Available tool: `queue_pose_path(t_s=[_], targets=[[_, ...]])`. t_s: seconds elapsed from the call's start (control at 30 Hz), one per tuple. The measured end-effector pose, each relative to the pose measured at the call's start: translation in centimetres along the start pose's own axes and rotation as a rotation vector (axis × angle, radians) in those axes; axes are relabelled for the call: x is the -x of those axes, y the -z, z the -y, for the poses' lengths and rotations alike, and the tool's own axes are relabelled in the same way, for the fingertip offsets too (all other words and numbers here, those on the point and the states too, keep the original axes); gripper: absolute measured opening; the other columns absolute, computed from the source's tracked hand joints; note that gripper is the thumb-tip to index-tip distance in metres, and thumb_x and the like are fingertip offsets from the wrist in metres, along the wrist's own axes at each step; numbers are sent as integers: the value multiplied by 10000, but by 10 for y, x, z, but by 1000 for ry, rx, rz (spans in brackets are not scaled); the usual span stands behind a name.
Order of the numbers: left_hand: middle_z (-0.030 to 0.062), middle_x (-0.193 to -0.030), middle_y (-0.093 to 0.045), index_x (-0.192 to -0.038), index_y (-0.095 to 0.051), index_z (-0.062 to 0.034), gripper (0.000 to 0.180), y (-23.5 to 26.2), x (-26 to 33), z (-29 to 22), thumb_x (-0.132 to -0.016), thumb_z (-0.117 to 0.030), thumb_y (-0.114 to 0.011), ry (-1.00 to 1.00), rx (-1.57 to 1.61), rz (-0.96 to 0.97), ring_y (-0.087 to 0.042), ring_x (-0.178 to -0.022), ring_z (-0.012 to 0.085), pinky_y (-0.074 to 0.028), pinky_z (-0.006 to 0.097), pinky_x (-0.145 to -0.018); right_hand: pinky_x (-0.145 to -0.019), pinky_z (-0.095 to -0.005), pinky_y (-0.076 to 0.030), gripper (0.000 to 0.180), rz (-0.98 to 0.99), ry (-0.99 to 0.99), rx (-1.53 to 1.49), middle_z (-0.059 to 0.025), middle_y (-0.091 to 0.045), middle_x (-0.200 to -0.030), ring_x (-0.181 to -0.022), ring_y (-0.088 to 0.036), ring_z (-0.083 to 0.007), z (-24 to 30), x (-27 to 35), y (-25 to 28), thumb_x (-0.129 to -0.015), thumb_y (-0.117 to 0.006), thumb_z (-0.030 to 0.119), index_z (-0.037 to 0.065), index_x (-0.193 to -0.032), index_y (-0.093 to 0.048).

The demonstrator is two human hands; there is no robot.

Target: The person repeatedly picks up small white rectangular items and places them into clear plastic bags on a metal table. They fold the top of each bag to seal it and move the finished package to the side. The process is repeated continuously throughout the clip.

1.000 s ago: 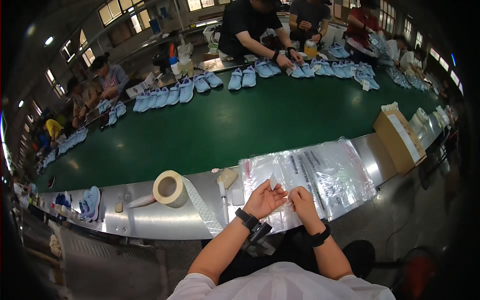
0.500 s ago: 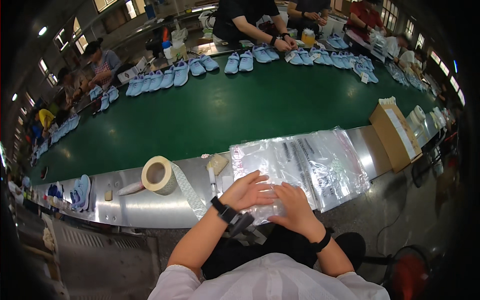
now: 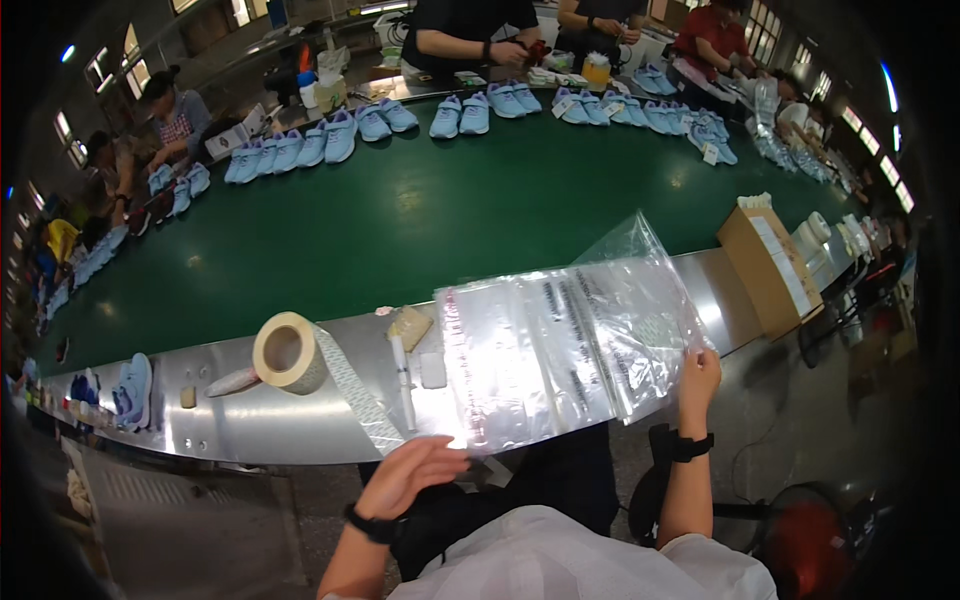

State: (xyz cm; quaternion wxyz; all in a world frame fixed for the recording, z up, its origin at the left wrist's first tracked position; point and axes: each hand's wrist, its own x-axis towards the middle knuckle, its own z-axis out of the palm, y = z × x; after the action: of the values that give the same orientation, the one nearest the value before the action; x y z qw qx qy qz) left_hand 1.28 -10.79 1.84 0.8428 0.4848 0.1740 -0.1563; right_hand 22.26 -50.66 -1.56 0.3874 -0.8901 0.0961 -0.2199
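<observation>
So the belt is a deep flat green, and the shoes lined up along it are all pale blue with lighter soles. The bench edge is shiny bare-metal grey. The plastic bags are clear with glare, dark print in columns and a reddish strip down one side. The tape roll is cream, its loose tail whitish with a fine dotted pattern. The box is plain brown cardboard. Both wrist bands are black.

Tape roll on steel ledge; cardboard box at right; pale blue shoes across green belt.
</observation>
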Motion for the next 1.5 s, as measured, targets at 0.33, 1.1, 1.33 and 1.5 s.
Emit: queue_pose_path(t_s=[0.33, 1.1, 1.33, 1.5], targets=[[37, -1041, -618, -1121, -558, 8, 265, 41, 16, 68, -903, -142, -555, -98, -357, -355, -579, -849, 87, -440, 227, -767, -856, -356, -407, 138, 317, 472, -215, -127, -575, -1030, -972, -532, -275, 115, 103, -14, -829, -549, 19, 3, -961, -585], [128, -1077, -546, -1067, -506, 6, 235, 126, 9, -35, -925, -182, -503, -580, 315, -696, -586, -949, 221, -519, 350, -797, -602, -248, -424, 125, 1849, 316, -386, -29, -579, -690, -635, -497, -80, 177, 169, -53, -823, -637, 147, 28, -824, -599], [86, -903, -593, -962, -628, -4, 167, -14, 74, 1, -797, 25, -617, -580, -941, -551, -583, -740, 144, -490, 239, -655, -566, -263, -437, 133, 1504, 451, -452, -67, -602, -693, -611, -561, -140, 202, 190, -60, -802, -659, 134, 13, -847, -629], [89, -970, -602, -1008, -619, 3, 200, -27, 69, 17, -809, 24, -618, -562, -741, -489, -610, -832, 141, -508, 241, -695, -558, -291, -446, 130, 1437, 323, -629, -86, -602, -715, -620, -591, -197, 202, 198, -67, -788, -679, 140, 26, -839, -641]])
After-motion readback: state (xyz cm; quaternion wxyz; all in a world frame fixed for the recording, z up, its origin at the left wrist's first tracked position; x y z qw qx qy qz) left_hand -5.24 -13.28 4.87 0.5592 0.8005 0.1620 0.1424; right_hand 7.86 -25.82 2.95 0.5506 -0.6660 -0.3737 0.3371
